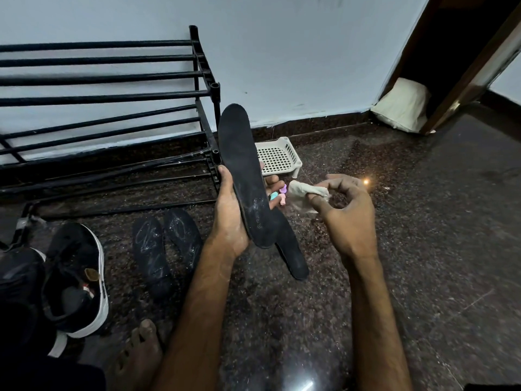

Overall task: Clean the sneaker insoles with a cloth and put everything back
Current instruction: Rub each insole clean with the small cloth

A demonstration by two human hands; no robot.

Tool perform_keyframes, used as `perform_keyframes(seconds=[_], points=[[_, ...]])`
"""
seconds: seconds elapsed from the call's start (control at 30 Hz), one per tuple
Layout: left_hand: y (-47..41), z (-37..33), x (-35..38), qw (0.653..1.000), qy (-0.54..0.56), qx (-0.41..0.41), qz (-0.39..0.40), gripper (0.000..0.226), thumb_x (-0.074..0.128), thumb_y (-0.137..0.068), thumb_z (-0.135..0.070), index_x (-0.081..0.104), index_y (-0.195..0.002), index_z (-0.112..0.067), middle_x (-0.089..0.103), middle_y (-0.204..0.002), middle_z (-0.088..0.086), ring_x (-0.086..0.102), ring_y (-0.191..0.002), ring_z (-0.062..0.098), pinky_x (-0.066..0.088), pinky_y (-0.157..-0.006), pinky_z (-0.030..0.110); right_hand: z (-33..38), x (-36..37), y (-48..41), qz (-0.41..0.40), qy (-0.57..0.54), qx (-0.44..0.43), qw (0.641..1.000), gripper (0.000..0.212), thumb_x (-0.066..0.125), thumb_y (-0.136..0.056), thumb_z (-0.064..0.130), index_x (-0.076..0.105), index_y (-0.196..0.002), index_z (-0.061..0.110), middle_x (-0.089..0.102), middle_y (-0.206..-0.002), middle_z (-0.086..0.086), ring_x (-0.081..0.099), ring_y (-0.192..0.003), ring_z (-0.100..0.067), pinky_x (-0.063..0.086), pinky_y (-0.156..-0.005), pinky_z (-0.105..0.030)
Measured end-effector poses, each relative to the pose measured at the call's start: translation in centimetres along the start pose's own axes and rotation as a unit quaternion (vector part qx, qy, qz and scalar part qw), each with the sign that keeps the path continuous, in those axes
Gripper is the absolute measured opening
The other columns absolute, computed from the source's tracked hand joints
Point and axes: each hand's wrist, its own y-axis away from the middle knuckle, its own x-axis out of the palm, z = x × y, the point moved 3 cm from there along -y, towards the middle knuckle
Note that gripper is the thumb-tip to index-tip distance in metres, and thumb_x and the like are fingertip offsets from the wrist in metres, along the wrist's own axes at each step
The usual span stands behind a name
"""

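black insole (243, 176) upright in my view, left hand (229, 218) curled round its lower half, right hand (348, 214) pinching a pale cloth (303, 193) just beside it, other insoles (149, 249) flat on the dark floor (423, 235) by a black sneaker (76, 277)

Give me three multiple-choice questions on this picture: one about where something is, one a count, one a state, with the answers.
1. Where does the white basket stand?
A) on the floor beside the shoe rack
B) on the rack's top bars
C) on the person's lap

2. How many insoles lie side by side between the sneaker and the left arm?
A) one
B) two
C) four

3. What is the right hand doing?
A) resting flat on the floor
B) pinching a cloth
C) gripping the sneaker

Answers:
1 A, it sits on the floor by the rack's end post.
2 B, two white-marked insoles lie there.
3 B, its fingers pinch the cloth, while the left hand holds up another insole.
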Motion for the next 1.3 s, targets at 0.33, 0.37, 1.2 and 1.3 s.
perform_keyframes(seconds=[0.33, 0.37, 1.2, 1.3], points=[[1.0, 0.9, 2.0, 0.999, 0.023, -0.012, 0.02, 0.07, 0.034, -0.099, -0.057, 0.058, -0.129, 0.0, 0.065, -0.117, 0.018, 0.063, -0.113, 0.03, 0.051, -0.101, 0.044, 3.2, 5.2, 1.4, 0.078, 0.192, -0.184, 0.961, 0.016, 0.069, -0.088, 0.012, 0.07, -0.104, 0.01, 0.064, -0.102, 0.0, 0.061, -0.089, -0.014, 0.053, -0.087, -0.029], [0.8, 0.9, 1.7, 1.0, 0.024, -0.008, 0.016, 0.074, 0.036, -0.097, -0.059, 0.052, -0.136, 0.001, 0.061, -0.125, 0.021, 0.057, -0.124, 0.033, 0.041, -0.111, 0.049, 2.9, 5.7, 1.6, 0.101, 0.186, -0.197, 0.957, 0.013, 0.069, -0.087, 0.011, 0.072, -0.1, 0.009, 0.066, -0.1, -0.001, 0.062, -0.088, -0.015, 0.052, -0.086, -0.029], [1.3, 1.9, 2.1, 0.996, 0.067, -0.013, 0.054, 0.057, 0.039, -0.097, -0.048, 0.07, -0.114, -0.003, 0.07, -0.114, 0.013, 0.067, -0.109, 0.023, 0.05, -0.103, 0.034, 5.2, 5.9, 1.6, 0.006, 0.172, -0.143, 0.975, 0.007, 0.069, -0.088, 0.01, 0.071, -0.094, 0.013, 0.065, -0.095, 0.001, 0.059, -0.084, -0.01, 0.051, -0.082, -0.024], [1.5, 1.8, 2.5, 0.993, 0.079, -0.03, 0.081, 0.06, 0.038, -0.101, -0.049, 0.062, -0.128, -0.001, 0.064, -0.124, 0.017, 0.056, -0.123, 0.029, 0.042, -0.11, 0.042, 4.7, 3.1, 1.1, -0.073, 0.154, -0.141, 0.975, 0.014, 0.07, -0.088, 0.01, 0.072, -0.102, 0.011, 0.064, -0.1, 0.003, 0.057, -0.085, -0.005, 0.051, -0.081, -0.014]])
